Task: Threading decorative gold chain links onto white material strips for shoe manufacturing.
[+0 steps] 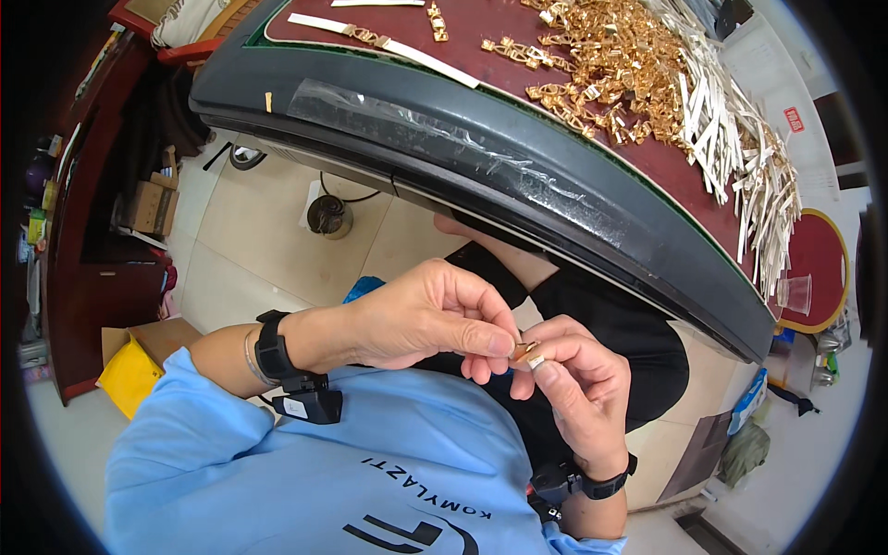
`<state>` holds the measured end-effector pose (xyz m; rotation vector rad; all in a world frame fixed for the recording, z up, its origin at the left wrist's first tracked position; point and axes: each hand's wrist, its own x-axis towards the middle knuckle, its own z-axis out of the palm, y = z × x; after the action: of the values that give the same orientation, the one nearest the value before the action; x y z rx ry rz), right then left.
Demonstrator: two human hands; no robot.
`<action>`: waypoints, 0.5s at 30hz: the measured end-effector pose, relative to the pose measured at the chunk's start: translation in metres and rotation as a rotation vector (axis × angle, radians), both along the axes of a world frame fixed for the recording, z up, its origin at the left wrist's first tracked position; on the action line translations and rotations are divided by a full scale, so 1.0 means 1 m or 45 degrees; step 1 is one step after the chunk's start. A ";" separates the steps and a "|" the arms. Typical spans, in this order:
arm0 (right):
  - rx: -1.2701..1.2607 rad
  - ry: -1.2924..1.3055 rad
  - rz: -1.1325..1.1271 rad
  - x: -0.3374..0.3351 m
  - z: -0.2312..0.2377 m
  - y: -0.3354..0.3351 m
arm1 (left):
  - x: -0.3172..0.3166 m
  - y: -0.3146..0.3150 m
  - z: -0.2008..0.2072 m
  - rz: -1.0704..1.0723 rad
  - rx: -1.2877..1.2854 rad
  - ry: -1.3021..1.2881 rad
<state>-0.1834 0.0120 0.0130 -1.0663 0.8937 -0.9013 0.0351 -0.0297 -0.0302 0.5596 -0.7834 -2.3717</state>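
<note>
In front of my torso, my two hands meet with thumbs and fingers pinched together. My left hand (435, 319) is closed at the fingertips on a small gold metal link (527, 349), partly covered by the fingers. Against it, my right hand (583, 375) pinches a piece whose short white strip end (536, 362) shows by the thumb. How the two pieces join is too small to tell. On the table beyond lie a heap of gold links (610, 69) and, to its right, a pile of white strips (726, 139).
The red-topped table (462, 42) has a thick dark padded edge (407, 134) between it and my lap. A white strip with a gold link (430, 65) lies along its near side. A clear plastic cup (794, 294) stands at the right. Cardboard boxes are at the left.
</note>
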 end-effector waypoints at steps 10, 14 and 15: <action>-0.082 0.043 0.025 -0.002 -0.010 0.005 | -0.003 0.007 -0.015 -0.080 0.131 0.041; -0.098 0.226 -0.177 0.001 -0.009 0.005 | -0.010 0.004 0.004 0.135 -0.077 -0.245; -0.115 0.254 -0.227 0.005 -0.009 0.004 | -0.016 0.009 -0.005 0.267 -0.248 -0.158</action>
<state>-0.1788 0.0161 0.0042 -1.1825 1.1363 -1.0032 0.0192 -0.0205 -0.0353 0.6758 -0.9493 -2.0584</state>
